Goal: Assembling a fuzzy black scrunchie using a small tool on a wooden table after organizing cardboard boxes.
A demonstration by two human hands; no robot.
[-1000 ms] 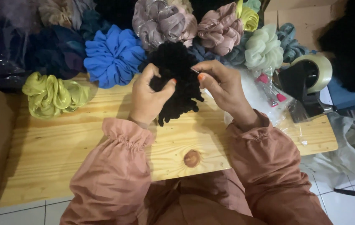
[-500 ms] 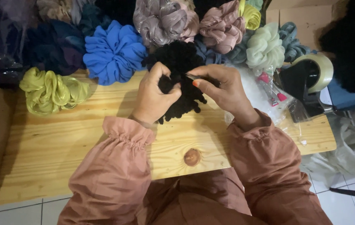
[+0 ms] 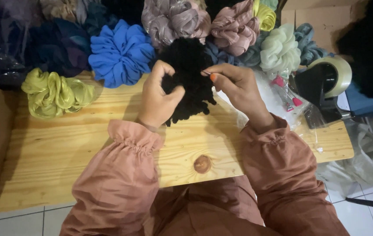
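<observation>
The left hand [image 3: 158, 98] is closed around the near-left side of a black scrunchie [image 3: 189, 78], thumb and curled fingers pinching into its ruffles. The right hand [image 3: 234, 85] meets the black scrunchie from the right, with thumb and forefinger pressed together on something thin and pale at its edge; what that thin thing is I cannot tell. The other fingers of this hand are loosely bent.

The black scrunchie is held just above a wooden board [image 3: 64, 144], near its far edge, with its lower ruffles hanging towards the wood.

Left of the black scrunchie, just beside it, lies a blue scrunchie [image 3: 118, 52]. Further left, well apart, a yellow-green scrunchie [image 3: 55, 94] rests on the board. Behind the black scrunchie sit a mauve-grey scrunchie [image 3: 173, 19] and, to its right, a dusty pink scrunchie [image 3: 234, 28]. Right of the black scrunchie and a little behind is a pale green scrunchie [image 3: 280, 50]. Right again, well apart, stands a tape dispenser [image 3: 326, 81] at the board's far right end. Between the black scrunchie and the dispenser lies a clear plastic bag [image 3: 274, 98], partly under the right hand. Nearer than the black scrunchie, a dark knot [image 3: 202, 164] shows in the wood between the two rust-pink sleeves [image 3: 120, 175].
</observation>
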